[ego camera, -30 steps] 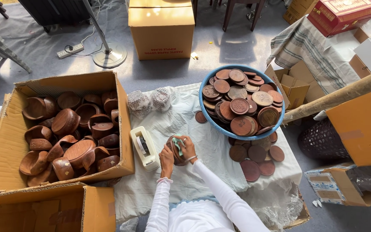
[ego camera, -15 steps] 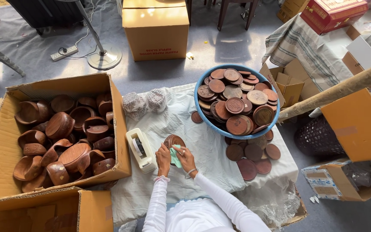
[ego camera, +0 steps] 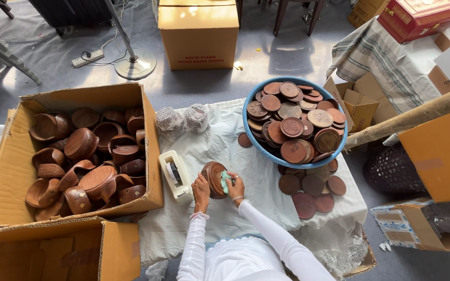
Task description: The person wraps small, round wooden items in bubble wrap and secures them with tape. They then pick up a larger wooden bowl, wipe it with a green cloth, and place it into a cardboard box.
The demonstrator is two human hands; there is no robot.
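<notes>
My left hand point(ego camera: 201, 186) grips a round carved wooden lid point(ego camera: 214, 178), held on edge above the white cloth point(ego camera: 246, 203). My right hand point(ego camera: 235, 186) presses a small green rag point(ego camera: 226, 181) against the lid's face. A white tape dispenser point(ego camera: 176, 176) lies just left of my left hand. To the right, a blue basin point(ego camera: 251, 139) holds several carved wooden discs point(ego camera: 292, 125), and more discs point(ego camera: 308, 186) lie loose on the cloth below it.
A big open cardboard box point(ego camera: 152, 151) on the left is full of wooden bowls point(ego camera: 82, 161). Two bubble-wrapped bundles point(ego camera: 182, 118) sit at the cloth's far edge. More cardboard boxes point(ego camera: 199, 34) stand around, a wooden pole point(ego camera: 412, 117) crosses the right side, and a lamp base point(ego camera: 135, 66) rests on the floor.
The hands and lid have shifted slightly toward the tape dispenser, the lid now tilted more on edge; the rag has rubbed across its face.
</notes>
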